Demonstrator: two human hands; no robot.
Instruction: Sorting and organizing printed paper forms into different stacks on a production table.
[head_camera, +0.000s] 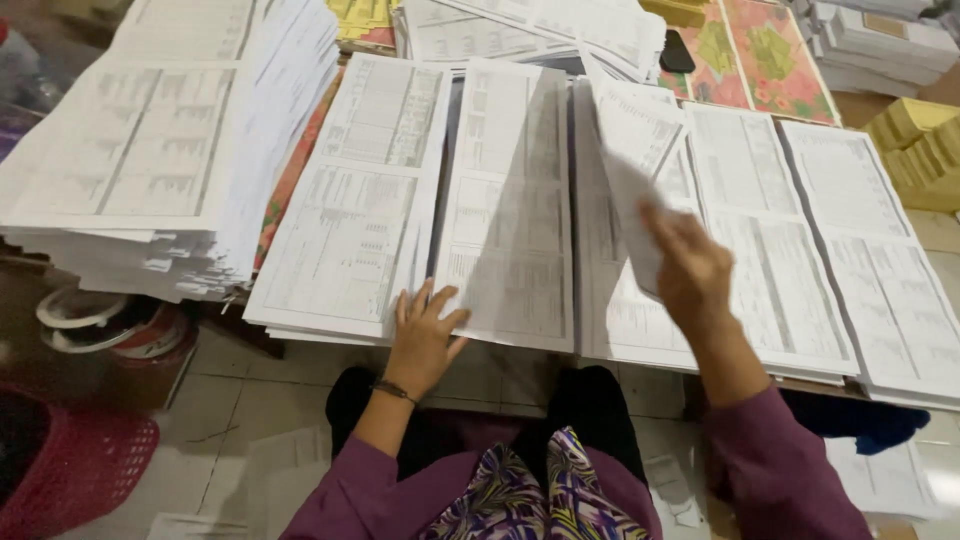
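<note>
- Across the low desk (640, 362), w/ its front edge just ahead of the person's knees: rows of printed sheet stacks side by side, covering nearly all of it.
- Far left: tall paper pile (160, 150), much thicker than the rest, edges ragged, overhanging its support.
- Left-centre stack (350, 220) & centre stack (510, 200): flat, printed tables face up, edges touching/overlapping.
- Right side: two more stacks (850, 240), flat, running off toward the frame's right edge.
- Back of desk: more white piles, a floral-patterned surface (770, 60) & yellow packs (920, 140) at far right.
- Floor, lower left: red basket (70, 470), rolls of tape (100, 320) under the tall pile.
- Loose sheet (630, 180): lifted off the stack right of centre, tilted up, lower part bent; blurred.
- Right hand (690, 265): raised above that stack, arm reaching fwd from lower right in purple sleeve, fingers closed on the loose sheet's lower edge; exact pinch not clear due to blur.
- Left hand (425, 335): palm down, fingers spread apart, pressing flat on the near edge where the left-centre & centre stacks meet; grips nothing. Thin bracelet at wrist.
- Hands well apart, the centre stack between them.
</note>
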